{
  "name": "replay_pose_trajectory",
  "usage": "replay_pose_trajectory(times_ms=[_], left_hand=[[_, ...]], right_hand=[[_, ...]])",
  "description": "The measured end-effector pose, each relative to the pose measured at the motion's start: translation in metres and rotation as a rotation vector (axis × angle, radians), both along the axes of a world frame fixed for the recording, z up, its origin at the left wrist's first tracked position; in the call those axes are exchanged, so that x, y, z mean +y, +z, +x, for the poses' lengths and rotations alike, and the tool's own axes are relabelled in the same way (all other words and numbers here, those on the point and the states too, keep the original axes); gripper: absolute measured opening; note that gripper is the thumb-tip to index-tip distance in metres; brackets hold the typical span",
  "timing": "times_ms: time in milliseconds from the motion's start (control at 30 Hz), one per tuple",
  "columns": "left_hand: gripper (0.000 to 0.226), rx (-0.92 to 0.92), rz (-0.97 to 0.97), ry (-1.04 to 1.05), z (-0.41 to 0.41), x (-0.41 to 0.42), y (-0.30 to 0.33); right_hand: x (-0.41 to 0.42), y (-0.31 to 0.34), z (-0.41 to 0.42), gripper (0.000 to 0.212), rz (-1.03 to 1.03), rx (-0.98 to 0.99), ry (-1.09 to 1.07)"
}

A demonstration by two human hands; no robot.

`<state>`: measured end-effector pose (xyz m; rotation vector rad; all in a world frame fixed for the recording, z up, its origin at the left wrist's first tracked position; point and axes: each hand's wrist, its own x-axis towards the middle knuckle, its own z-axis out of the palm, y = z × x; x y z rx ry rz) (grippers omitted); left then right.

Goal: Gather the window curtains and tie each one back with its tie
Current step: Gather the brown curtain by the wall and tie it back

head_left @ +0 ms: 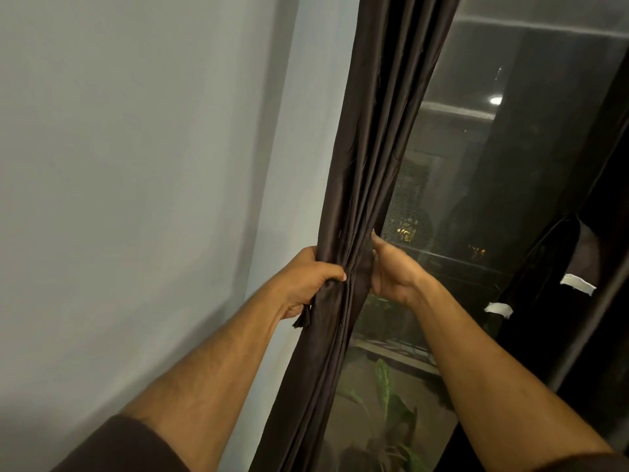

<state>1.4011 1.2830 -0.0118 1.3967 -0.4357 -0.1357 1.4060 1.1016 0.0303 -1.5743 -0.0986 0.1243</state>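
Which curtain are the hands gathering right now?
The left curtain beside the wall: both hands bunch it. The right curtain at the frame's edge hangs untouched.

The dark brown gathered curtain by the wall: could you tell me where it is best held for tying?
Probably at its narrowest point on the dark brown gathered curtain, one hand from each side, where the left hand and right hand hold it.

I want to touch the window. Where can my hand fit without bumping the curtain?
Between the gathered left curtain and the right curtain, the window screen is bare. It is crowded where left hand and right hand grip the bunch.
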Motion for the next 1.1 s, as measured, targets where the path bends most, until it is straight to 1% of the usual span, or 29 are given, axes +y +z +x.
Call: replay_pose_trajectory(times_ms=[33, 67, 133, 200, 300, 367, 467, 533, 600, 667, 700, 733, 800, 867, 900, 967, 1033, 1100], left_hand=[[0.038, -0.001, 0.007, 0.001, 0.0, 0.001, 0.0], [0.04, -0.009, 0.018, 0.012, 0.002, 0.002, 0.0], [0.043, -0.043, 0.058, 0.067, 0.003, 0.005, 0.0], [0.04, -0.09, 0.113, 0.153, 0.003, 0.009, 0.002], [0.018, -0.168, 0.167, 0.23, 0.0, 0.012, 0.003], [0.015, -0.21, 0.202, 0.257, -0.001, 0.012, 0.004], [0.013, -0.226, 0.24, 0.285, -0.006, 0.007, 0.004], [0.023, -0.244, 0.287, 0.336, -0.012, 0.005, 0.005], [0.038, -0.267, 0.39, 0.452, -0.017, 0.004, 0.008], [0.044, -0.263, 0.519, 0.586, -0.022, 0.004, 0.013], [0.047, -0.242, 0.551, 0.613, -0.025, 0.003, 0.014], [0.05, -0.2, 0.545, 0.603, -0.027, 0.002, 0.015], [0.047, -0.044, 0.415, 0.518, -0.032, 0.001, 0.014], [0.031, 0.157, 0.225, 0.4, -0.039, 0.004, 0.014], [0.024, 0.225, 0.13, 0.34, -0.042, 0.006, 0.015], [0.021, 0.291, -0.002, 0.243, -0.046, 0.012, 0.015], [0.014, 0.315, -0.074, 0.203, -0.047, 0.018, 0.012], [0.012, 0.324, -0.133, 0.195, -0.047, 0.023, 0.009]], right_hand=[[0.001, 0.001, 0.0, 0.052, 0.008, -0.021, 0.053], [0.002, 0.001, -0.001, 0.044, 0.016, -0.058, 0.062], [0.001, -0.004, -0.003, 0.028, -0.004, -0.16, -0.014], [-0.005, -0.01, -0.01, 0.018, -0.058, -0.243, -0.117], [-0.014, -0.016, -0.025, 0.019, -0.157, -0.3, -0.16], [-0.011, -0.016, -0.037, 0.015, -0.204, -0.283, -0.124], [-0.002, -0.014, -0.053, 0.012, -0.217, -0.207, -0.072], [0.002, -0.01, -0.062, 0.012, -0.276, -0.162, -0.061], [0.002, -0.009, -0.068, 0.014, -0.34, -0.156, -0.078], [0.005, -0.011, -0.072, 0.018, -0.361, -0.168, -0.079], [0.008, -0.013, -0.073, 0.02, -0.353, -0.163, -0.067], [0.011, -0.015, -0.074, 0.02, -0.333, -0.151, -0.047], [0.019, -0.021, -0.074, 0.02, -0.279, -0.124, -0.004], [0.026, -0.026, -0.073, 0.02, -0.243, -0.111, 0.009], [0.029, -0.028, -0.072, 0.02, -0.228, -0.11, 0.005], [0.032, -0.032, -0.069, 0.016, -0.205, -0.106, -0.009], [0.033, -0.034, -0.068, 0.009, -0.181, -0.099, -0.024], [0.032, -0.035, -0.065, 0.018, -0.141, -0.087, -0.055]])
